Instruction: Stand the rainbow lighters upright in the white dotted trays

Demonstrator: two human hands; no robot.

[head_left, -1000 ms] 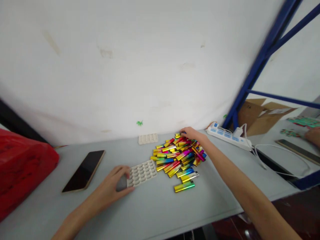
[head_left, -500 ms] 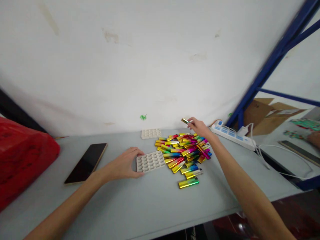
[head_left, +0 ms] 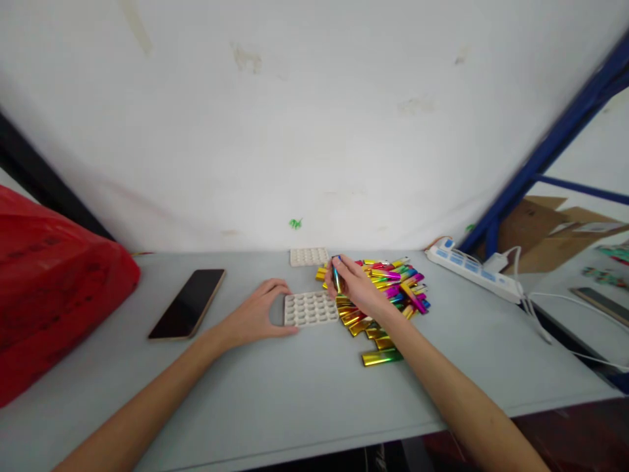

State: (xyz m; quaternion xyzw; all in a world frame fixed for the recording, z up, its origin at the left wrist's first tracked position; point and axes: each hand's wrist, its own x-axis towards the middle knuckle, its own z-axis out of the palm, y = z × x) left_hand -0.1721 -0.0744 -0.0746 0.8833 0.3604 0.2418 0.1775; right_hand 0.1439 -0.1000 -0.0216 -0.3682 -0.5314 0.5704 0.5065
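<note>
My left hand [head_left: 263,313] grips the left end of a white tray [head_left: 310,309] with rows of oval holes, fingers at its back corner and thumb at its front corner. The tray lies flat on the table, and no lighter shows in its holes. Over the tray's right end, my right hand [head_left: 356,283] pinches a shiny lighter [head_left: 337,275], held nearly upright. Beneath and beyond that hand spreads a pile of metallic lighters [head_left: 410,295] in yellow, pink, blue and green. One yellow-green lighter [head_left: 381,357] lies at the pile's front, partly behind my right forearm.
A second holed tray [head_left: 308,256] lies against the wall. Left are a phone [head_left: 187,305] and a red plastic bag [head_left: 54,288]. A power strip [head_left: 474,272] with white cables [head_left: 533,314] lies right, near a blue metal frame [head_left: 521,177] and cardboard box [head_left: 540,233].
My right hand has brought a lighter left and nearer, from beyond the pile to the tray's right end, tipping it upright. My left hand stays at the tray. The view has shifted slightly.
</note>
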